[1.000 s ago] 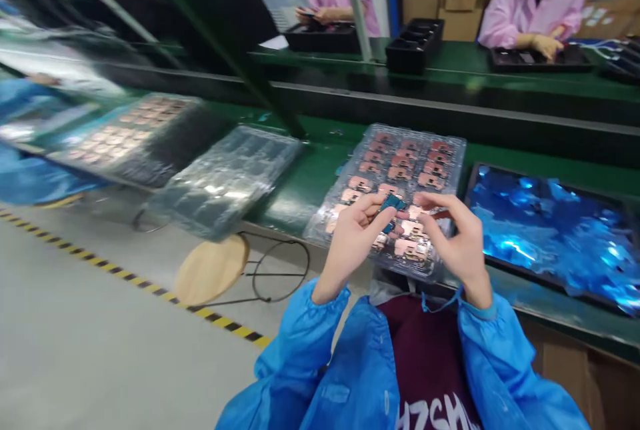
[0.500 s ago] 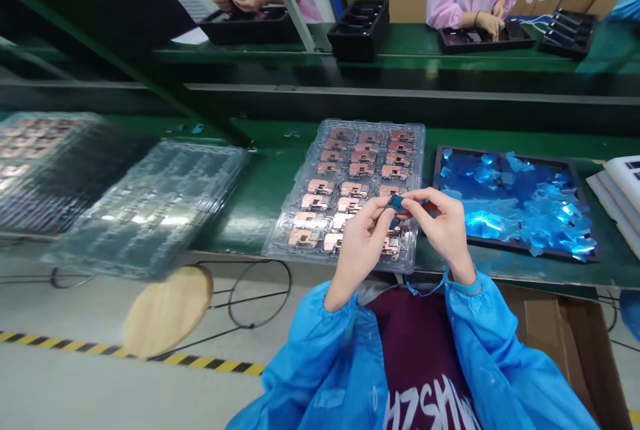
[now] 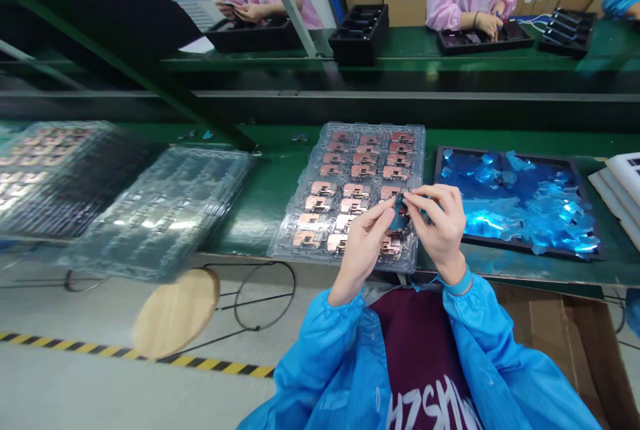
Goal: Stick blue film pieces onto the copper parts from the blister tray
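Note:
Both my hands meet over the near right corner of a clear blister tray point(image 3: 415, 150) filled with several copper-coloured parts point(image 3: 356, 170). My left hand point(image 3: 363, 247) pinches one side of a small part with blue film point(image 3: 399, 215). The other side of that part is pinched by my right hand point(image 3: 440, 230), fingers curled. Both sleeves are blue.
A black tray point(image 3: 580, 180) heaped with peeled blue film lies right of the blister tray on the green bench point(image 3: 273, 180). Stacked clear trays point(image 3: 160, 210) sit to the left. A round wooden stool point(image 3: 175, 310) stands below. Two people in pink work at black trays across the line.
The view has swung right and steadied. My hands stay together on the small blue-filmed part and have dropped slightly toward the tray.

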{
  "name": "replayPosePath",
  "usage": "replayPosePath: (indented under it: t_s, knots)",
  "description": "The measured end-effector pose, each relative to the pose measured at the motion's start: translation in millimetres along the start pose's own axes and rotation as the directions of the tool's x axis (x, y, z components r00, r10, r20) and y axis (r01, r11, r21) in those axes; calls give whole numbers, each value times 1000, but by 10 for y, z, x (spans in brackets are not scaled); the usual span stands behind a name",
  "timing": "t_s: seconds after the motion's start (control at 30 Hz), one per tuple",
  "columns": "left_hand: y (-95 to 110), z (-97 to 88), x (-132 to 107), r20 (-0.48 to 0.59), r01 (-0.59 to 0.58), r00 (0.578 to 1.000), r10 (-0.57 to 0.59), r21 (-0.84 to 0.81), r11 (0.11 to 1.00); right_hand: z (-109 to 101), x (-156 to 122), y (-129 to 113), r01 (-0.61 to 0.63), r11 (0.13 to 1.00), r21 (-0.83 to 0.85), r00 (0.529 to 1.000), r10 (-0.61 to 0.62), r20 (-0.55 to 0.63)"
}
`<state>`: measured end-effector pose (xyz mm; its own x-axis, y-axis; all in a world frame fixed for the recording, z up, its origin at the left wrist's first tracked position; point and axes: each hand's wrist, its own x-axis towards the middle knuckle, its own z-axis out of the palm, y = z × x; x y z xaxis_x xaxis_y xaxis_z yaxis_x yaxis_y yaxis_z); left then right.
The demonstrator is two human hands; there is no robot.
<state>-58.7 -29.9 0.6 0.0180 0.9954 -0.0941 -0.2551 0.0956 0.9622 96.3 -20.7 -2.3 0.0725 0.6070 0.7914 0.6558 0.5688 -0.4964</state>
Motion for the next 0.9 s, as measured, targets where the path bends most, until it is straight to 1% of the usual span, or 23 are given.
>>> replayPosePath:
  t_s: [0.1, 0.17, 0.27, 0.37, 0.43, 0.5, 0.6, 0.67, 0.7, 0.73, 0.77, 0.8, 0.87, 0.9]
  knots:
    - [56, 22, 19, 46, 120, 992, -114, -172, 978, -27, -29, 12, 43, 999, 2, 999, -44, 28]
    - [89, 33, 44, 89, 176, 983, -158, -264, 948, -45, -45, 5, 43, 999, 17, 996, -44, 77]
    - [118, 35, 88, 119, 223, 974, -194, -332, 916, -69, -56, -26, 33, 998, 53, 988, -41, 152]
    - [131, 31, 132, 119, 259, 965, -232, -348, 901, -94, -47, -68, 72, 995, 76, 979, -85, 185]
    - [136, 25, 163, 108, 252, 967, -229, -353, 901, -117, -42, -88, 110, 989, 101, 973, -128, 194]
    - [137, 16, 195, 75, 213, 977, -200, -364, 907, -138, -51, -97, 133, 982, 132, 966, -158, 202]
    - [131, -11, 248, -54, 140, 983, -174, -389, 910, -148, -105, -89, 117, 980, 161, 969, -149, 197]
    - [126, -31, 286, -132, 107, 975, -179, -426, 898, -135, -152, -69, 45, 986, 158, 990, -65, 124]
    - [125, -38, 303, -154, 95, 971, -181, -447, 889, -125, -170, -49, -20, 988, 151, 998, 10, 64]
    - [125, -41, 319, -165, 86, 969, -182, -466, 881, -116, -180, -15, -104, 984, 142, 994, 105, -3]
    - [125, -40, 332, -167, 82, 969, -182, -479, 874, -111, -179, 38, -196, 972, 131, 977, 205, -63]
    - [124, -34, 342, -164, 82, 970, -181, -481, 873, -113, -169, 115, -284, 952, 117, 949, 297, -106]
    - [116, -9, 357, -154, 82, 974, -169, -455, 887, -148, -125, 349, -431, 900, 68, 888, 436, -146]
    - [107, 10, 363, -151, 77, 976, -157, -434, 898, -182, -100, 502, -484, 875, 25, 863, 482, -151]
